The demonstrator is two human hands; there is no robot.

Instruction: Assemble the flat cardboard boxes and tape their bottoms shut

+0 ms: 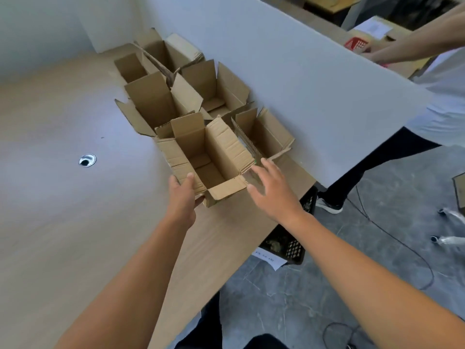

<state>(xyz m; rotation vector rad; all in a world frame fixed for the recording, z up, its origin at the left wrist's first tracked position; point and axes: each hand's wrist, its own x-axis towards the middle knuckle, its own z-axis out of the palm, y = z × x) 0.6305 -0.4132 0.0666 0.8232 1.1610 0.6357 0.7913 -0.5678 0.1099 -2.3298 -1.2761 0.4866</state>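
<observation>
While both bare arms reach forward over the wooden table [63, 222], the nearest cardboard box [208, 157] stands upright between the two hands with its top flaps spread open. The left hand [182, 197] grips the box's near left corner: its thumb [190, 178] lies over the left flap and the other fingers wrap under the corner, so the hand is clenched on the cardboard. The right hand [273, 190] is spread flat with its fingers loose and apart, hovering just beside the box's right flap; I cannot tell whether the fingertips touch it.

Counting the erected boxes, six are visible, all open at the top and packed against one another. Beyond the right fingertips stands the second box [264, 134], touching the white partition [302, 71]. Farther past the left fingers come a third box [153, 102] and a fourth box [216, 89], then a fifth box [130, 66] and a sixth box [161, 51] at the far end. One stack of flat cardboard [186, 49] leans behind the farthest box.

One round cable grommet [87, 160] sits in the tabletop, well to the left of the left hand. One black crate [292, 245] rests on the floor below the right wrist. A second person [427, 102] stands behind the partition.
</observation>
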